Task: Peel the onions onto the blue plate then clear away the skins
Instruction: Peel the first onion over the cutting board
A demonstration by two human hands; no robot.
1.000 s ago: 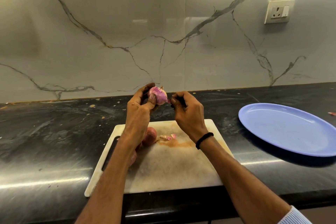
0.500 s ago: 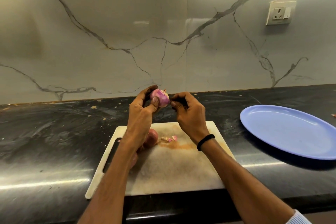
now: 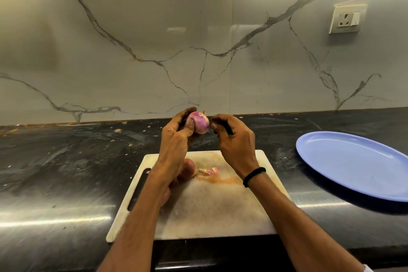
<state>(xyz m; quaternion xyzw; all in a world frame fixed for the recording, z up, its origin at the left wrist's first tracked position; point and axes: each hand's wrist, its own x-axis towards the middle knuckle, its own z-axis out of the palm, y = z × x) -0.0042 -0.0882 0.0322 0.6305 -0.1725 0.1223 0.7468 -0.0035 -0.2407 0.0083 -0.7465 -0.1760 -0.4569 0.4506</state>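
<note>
My left hand (image 3: pixel 176 139) grips a partly peeled pink onion (image 3: pixel 201 125), raised above the far edge of the white cutting board (image 3: pixel 209 212). My right hand (image 3: pixel 234 143) is just right of the onion, thumb and fingertips pinched together close to its side. Whether they hold a bit of skin is hidden. An unpeeled onion (image 3: pixel 188 170) lies on the board, partly behind my left forearm, and another shows under that arm. A few skin scraps (image 3: pixel 208 170) lie beside it. The blue plate (image 3: pixel 353 165) sits at the right with nothing on it.
The black stone counter (image 3: pixel 66 161) runs left and right, speckled with small crumbs. A marble-patterned wall stands right behind it, with a wall socket (image 3: pixel 347 19) at upper right. The counter's front edge is just below the board.
The onion has turned in my left hand and shows more bare pink flesh. My right hand's fingertips have drawn slightly away from it. Both hands stay above the board's far edge.
</note>
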